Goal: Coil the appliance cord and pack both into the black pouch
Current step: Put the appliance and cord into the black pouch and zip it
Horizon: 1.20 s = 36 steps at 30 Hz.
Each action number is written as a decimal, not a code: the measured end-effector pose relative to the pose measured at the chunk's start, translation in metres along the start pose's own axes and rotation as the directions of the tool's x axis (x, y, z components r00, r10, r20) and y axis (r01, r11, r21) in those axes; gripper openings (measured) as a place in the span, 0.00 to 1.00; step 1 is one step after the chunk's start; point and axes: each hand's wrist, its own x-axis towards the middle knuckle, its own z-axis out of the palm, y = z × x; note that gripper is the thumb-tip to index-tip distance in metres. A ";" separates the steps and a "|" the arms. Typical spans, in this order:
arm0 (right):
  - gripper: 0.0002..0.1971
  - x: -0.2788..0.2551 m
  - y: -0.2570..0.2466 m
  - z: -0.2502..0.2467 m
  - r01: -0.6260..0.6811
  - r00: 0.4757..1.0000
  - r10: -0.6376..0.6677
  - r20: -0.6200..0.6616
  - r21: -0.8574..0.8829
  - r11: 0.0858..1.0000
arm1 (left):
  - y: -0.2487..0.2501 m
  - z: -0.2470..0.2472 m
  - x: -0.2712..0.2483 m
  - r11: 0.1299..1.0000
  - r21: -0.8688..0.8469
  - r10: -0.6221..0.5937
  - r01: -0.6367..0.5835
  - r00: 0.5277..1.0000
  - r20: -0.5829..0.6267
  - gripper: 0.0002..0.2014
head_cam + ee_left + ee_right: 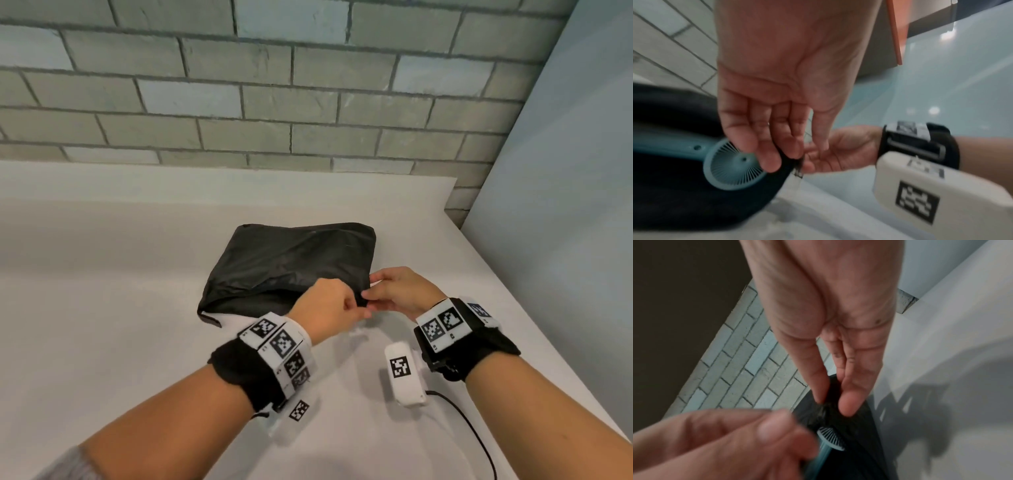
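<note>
The black pouch [291, 263] lay flat on the white table [102, 308] just ahead of both my hands, its long axis running left to right and its mouth along the near edge, with the teal appliance [731, 164] already inside and showing through the opening. My right hand [400, 291] pinched the pouch's near right corner between thumb and fingertips, and my left hand [325, 305], touching it there, pinched what I took for the zipper pull at that same corner. The cord I could not make out.
</note>
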 end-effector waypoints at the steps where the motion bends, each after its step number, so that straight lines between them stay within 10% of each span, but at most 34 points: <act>1: 0.12 -0.001 0.001 0.002 0.006 1.000 -0.006 -0.006 0.006 1.000 | 0.001 0.008 0.003 1.000 -0.014 -0.015 0.015 1.000 -0.013 0.17; 19: 0.07 -0.003 0.017 0.007 -0.052 0.997 0.062 -0.051 0.180 0.982 | -0.020 0.021 0.014 0.999 -0.035 -0.022 0.021 0.999 -0.035 0.07; 24: 0.08 -0.003 0.023 -0.004 -0.034 0.992 0.051 -0.116 0.148 0.988 | -0.041 0.001 0.009 0.959 0.251 -0.126 0.132 0.991 -0.042 0.08; 36: 0.15 -0.007 0.024 -0.013 -0.155 0.987 0.160 -0.022 0.135 0.979 | -0.167 -0.110 -0.035 0.766 0.232 -0.532 0.599 0.794 -0.295 0.08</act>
